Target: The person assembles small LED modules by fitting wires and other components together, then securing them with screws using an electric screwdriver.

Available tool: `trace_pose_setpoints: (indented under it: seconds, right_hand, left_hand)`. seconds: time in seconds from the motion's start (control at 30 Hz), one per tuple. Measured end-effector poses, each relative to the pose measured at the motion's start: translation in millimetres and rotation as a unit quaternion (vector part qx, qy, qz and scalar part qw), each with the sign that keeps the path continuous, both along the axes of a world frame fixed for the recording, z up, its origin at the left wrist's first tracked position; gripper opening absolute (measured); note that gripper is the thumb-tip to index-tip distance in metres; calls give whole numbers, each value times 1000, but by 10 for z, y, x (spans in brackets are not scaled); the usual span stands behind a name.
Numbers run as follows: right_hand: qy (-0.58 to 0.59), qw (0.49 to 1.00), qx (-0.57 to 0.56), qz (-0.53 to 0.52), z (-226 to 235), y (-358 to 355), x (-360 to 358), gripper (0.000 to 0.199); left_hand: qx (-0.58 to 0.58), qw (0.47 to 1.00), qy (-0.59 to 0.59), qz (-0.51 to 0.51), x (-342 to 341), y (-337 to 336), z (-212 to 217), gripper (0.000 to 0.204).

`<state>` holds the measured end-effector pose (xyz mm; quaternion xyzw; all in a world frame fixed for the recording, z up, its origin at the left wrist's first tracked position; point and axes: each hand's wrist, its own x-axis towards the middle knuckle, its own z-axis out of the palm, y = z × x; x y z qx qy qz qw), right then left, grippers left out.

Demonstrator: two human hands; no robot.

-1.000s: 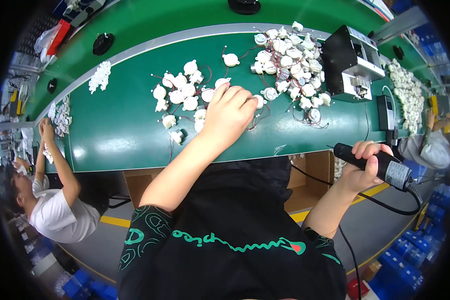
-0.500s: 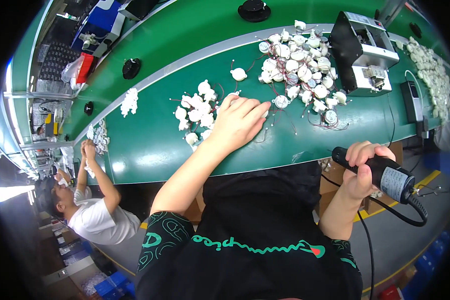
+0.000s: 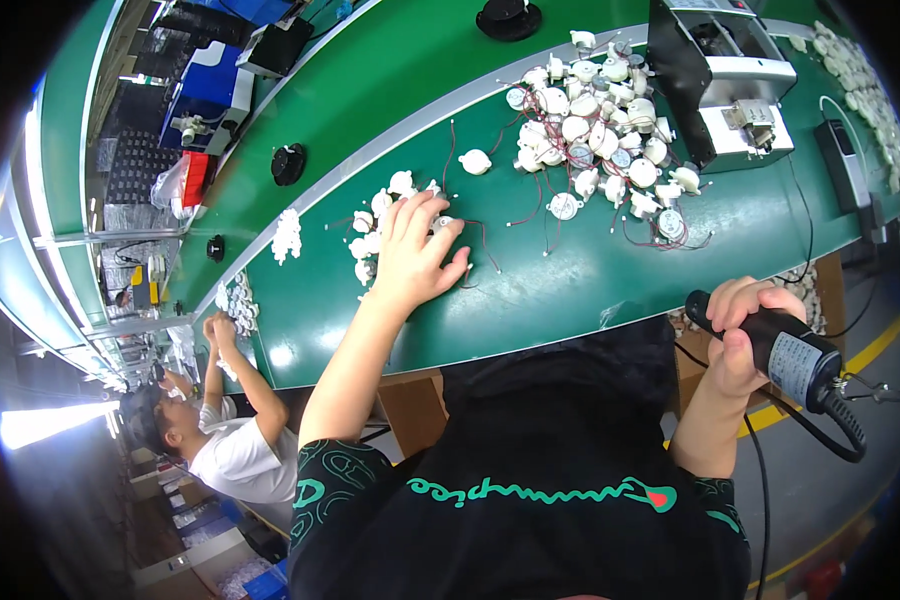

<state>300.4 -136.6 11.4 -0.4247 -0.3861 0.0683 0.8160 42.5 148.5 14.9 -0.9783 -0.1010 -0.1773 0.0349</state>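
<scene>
My left hand [image 3: 417, 255] lies over a small pile of white round motors [image 3: 380, 205] with thin dark red wires. Its fingers are spread, and one white motor shows between thumb and forefinger; other motors under the palm are hidden. In my right hand [image 3: 745, 330], fingers wrap round a black corded electric screwdriver [image 3: 795, 360], held in front of the bench edge. A single white motor [image 3: 475, 162] sits on the green bench just beyond my left hand. To its right spreads a larger heap of the same motors [image 3: 600, 130], wires tangled, some with grey metal faces up.
A black and silver machine [image 3: 725, 95] stands right of the heap, with a black power box [image 3: 845, 165] beside it. White parts [image 3: 287, 235] lie at the left. A co-worker [image 3: 240, 450] sits further left. The screwdriver's cable [image 3: 760, 500] hangs down on my right.
My left hand has moved left, from between the two piles onto the smaller one, its fingers now spread wider. My right hand still holds the screwdriver. The whole view has shifted slightly.
</scene>
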Motion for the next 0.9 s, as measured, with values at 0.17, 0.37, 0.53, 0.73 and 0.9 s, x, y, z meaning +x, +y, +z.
trace_pose_setpoints:
  seconds: [0.17,0.37,0.53,0.73,0.9]
  right_hand:
    - [5,1000,7,14,-7,16,-56,51]
    - [17,1000,13,-1,-38,-64,-108,49]
    - [-3,1000,-10,-17,-20,-152,-9,51]
    - [13,1000,-11,-13,-47,-34,-35,50]
    - [-16,999,-26,-25,-57,-45,-57,53]
  left_hand:
    - [-125,986,-30,104,531,123,246,38]
    - [-173,981,62,62,752,529,59,28]
    - [-46,977,152,145,340,598,293,31]
    - [-126,982,-121,78,-8,-311,184,46]
    - [-3,999,-41,-29,-1103,-845,-166,45]
